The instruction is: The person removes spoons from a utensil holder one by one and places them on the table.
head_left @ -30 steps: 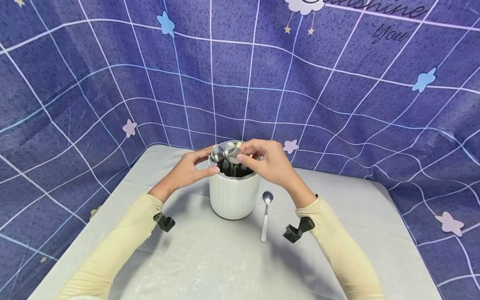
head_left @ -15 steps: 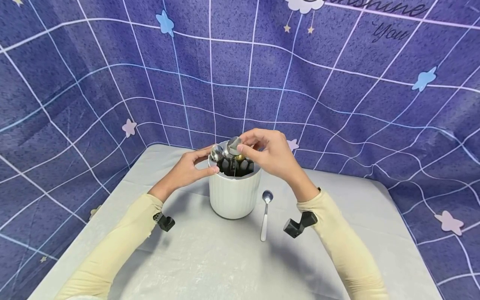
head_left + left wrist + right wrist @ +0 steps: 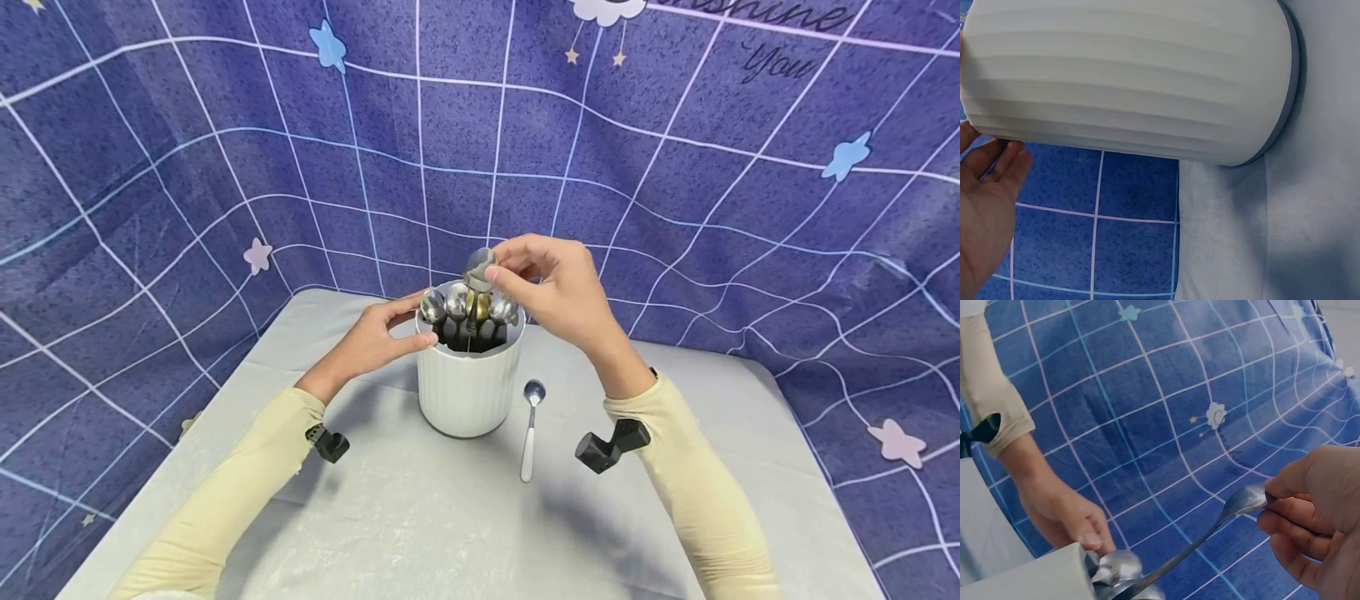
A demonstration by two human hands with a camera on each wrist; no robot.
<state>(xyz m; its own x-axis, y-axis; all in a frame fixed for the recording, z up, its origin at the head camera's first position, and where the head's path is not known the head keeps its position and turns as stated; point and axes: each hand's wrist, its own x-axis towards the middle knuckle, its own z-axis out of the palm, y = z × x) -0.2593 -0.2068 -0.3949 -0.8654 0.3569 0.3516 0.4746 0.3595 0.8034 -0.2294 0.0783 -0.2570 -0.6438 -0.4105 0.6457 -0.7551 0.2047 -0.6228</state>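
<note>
A white ribbed utensil holder (image 3: pixel 468 396) stands upright on the table, with several metal spoons in it, bowls up. A gold spoon (image 3: pixel 480 305) is among them. My left hand (image 3: pixel 375 337) grips the holder's upper left side, thumb at the front rim; in the left wrist view its fingers (image 3: pixel 1007 162) lie against the wall. Above the opening, my right hand (image 3: pixel 558 287) pinches a metal spoon (image 3: pixel 480 262) by its bowl. The right wrist view shows this spoon's slanting stem (image 3: pixel 1191 547) running down to the holder's mouth; its lower end is hidden inside.
A small spoon with a white handle (image 3: pixel 528 450) lies on the grey-covered table (image 3: pixel 420 517), right of the holder. A purple-blue curtain with a grid and stars (image 3: pixel 465 167) hangs behind the table and at both sides.
My right hand has risen and shifted slightly right, lifting the pinched spoon partly out of the holder. More spoon bowls show beneath it. My left hand stays on the holder.
</note>
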